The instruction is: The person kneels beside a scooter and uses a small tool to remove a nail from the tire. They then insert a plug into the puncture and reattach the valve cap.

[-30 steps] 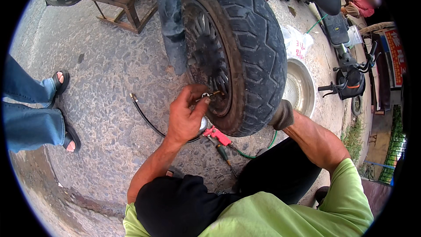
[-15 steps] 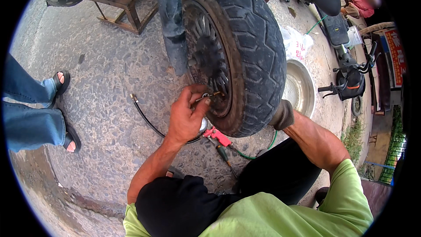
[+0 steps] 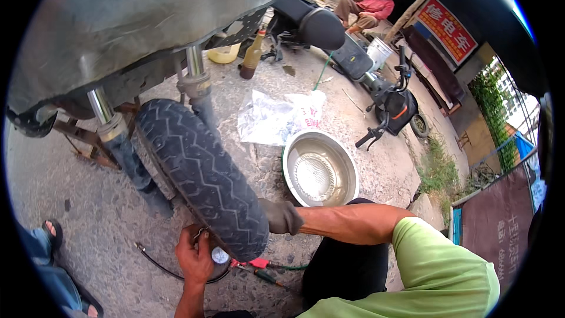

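Observation:
A black wheel tyre (image 3: 200, 171) with a zigzag tread stands tilted in the middle, close to a dark fork leg (image 3: 132, 156). My left hand (image 3: 194, 259) is bare and closed at the wheel's lower left side, its thumb and fingers pinching a small metal piece (image 3: 200, 232). The valve and spokes are hidden behind the tyre. My right hand (image 3: 281, 217), in a dark grey glove, presses on the tyre's right side; its fingers are out of sight. Below the tyre lie a round gauge (image 3: 220, 255), a red inflator handle (image 3: 254, 263) and a black hose (image 3: 156, 261).
A metal basin (image 3: 321, 168) and a clear plastic bag (image 3: 265, 121) lie right of the tyre. Behind them are a bottle (image 3: 252, 56) and a scooter (image 3: 359, 70) on its side. One person (image 3: 371, 6) sits far back; another stands at left in jeans (image 3: 44, 271).
The view has swung up and right, so the vehicle's body, basin and background show more. My left hand stays at the wheel's left side; my gloved right hand stays against the tyre.

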